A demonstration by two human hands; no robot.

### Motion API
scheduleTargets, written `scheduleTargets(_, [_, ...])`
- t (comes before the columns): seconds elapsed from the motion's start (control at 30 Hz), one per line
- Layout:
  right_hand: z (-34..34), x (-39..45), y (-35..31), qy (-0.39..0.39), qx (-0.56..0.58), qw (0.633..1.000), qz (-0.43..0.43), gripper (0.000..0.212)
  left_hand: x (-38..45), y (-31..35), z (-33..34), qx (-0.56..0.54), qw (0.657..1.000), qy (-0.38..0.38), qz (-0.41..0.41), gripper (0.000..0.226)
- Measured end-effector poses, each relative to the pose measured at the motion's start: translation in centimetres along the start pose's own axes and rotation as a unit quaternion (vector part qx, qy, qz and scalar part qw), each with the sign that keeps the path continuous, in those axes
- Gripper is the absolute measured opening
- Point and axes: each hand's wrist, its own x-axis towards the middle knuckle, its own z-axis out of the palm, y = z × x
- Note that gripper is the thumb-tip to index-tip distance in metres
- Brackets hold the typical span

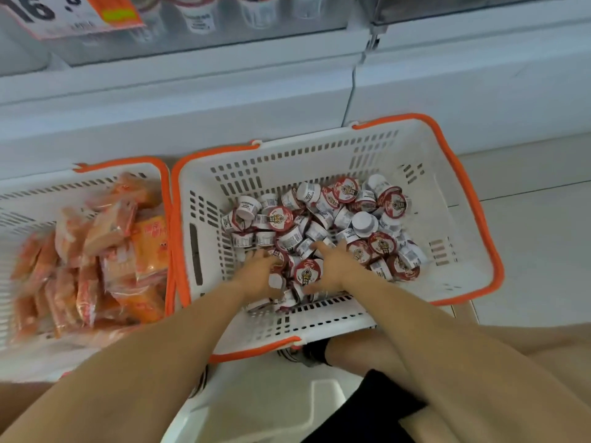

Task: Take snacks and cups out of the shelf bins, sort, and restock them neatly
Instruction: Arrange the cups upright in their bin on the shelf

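— Reaching into the right-hand basket (473,199), both hands are down among the small sealed cups (323,225), so I judge this to be the gathering step: the cups lie loose in a heap and none is lined up yet.

— What are the fingers doing?

— On the left hand (260,273) they curl down over a cup at the near edge of the heap, and that cup is mostly hidden under the palm. The right hand (332,266) has its fingers (321,247) spread and bent, cupped round a red-lidded cup (307,272) that sits between the two hands. I cannot tell whether either hand has truly closed on a cup or merely rests on one.

— And the rest of the stock?

— The cups fill the middle and far right of that basket's floor, tumbled every way: some lid up, some on their sides, some bottom up. The orange snack packets (105,251) lie piled in the left-hand basket (160,167), touching nothing in the other. More cups (198,17) stand behind the glass (224,43) of the shelf above, under a price tag (73,14).

— So what does the next move call for?

— Closing on a handful without crushing the foil lids, lifting clear of the basket wall, and turning each cup lid up before it goes back on the shelf.
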Motion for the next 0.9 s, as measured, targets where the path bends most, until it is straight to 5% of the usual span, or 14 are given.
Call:
scheduleTargets(0.2, [0.5, 1.1, 0.2, 0.059, 0.032, 0.998, -0.003, 0.078, -0.1, 0.0, 1.0, 0.066, 0.996, -0.051, 0.042, 0.089])
scheduleTargets(0.37, [0.2, 1.0, 0.2, 0.103, 0.054, 0.993, 0.01, 0.108, -0.4, 0.4, 1.6, 0.071, 0.996, -0.022, 0.043, 0.075])
scheduleTargets(0.57, [0.6, 0.9, -0.5, 0.043, 0.054, 0.998, 0.014, 0.127, -0.7, 0.8, 1.1, 0.03, 0.999, -0.008, 0.023, 0.048])
scheduleTargets(0.73, [0.0, 1.0, -0.6, 0.08, 0.051, 0.995, -0.04, 0.073, -1.2, 0.9, -0.9, -0.165, 0.986, 0.028, -0.021, 0.025])
scheduleTargets(0.9, [-0.6, 0.9, 0.1, 0.1, 0.082, 0.991, -0.04, 0.051, -0.8, 1.0, -1.0, -0.273, 0.959, 0.041, -0.066, 0.029])
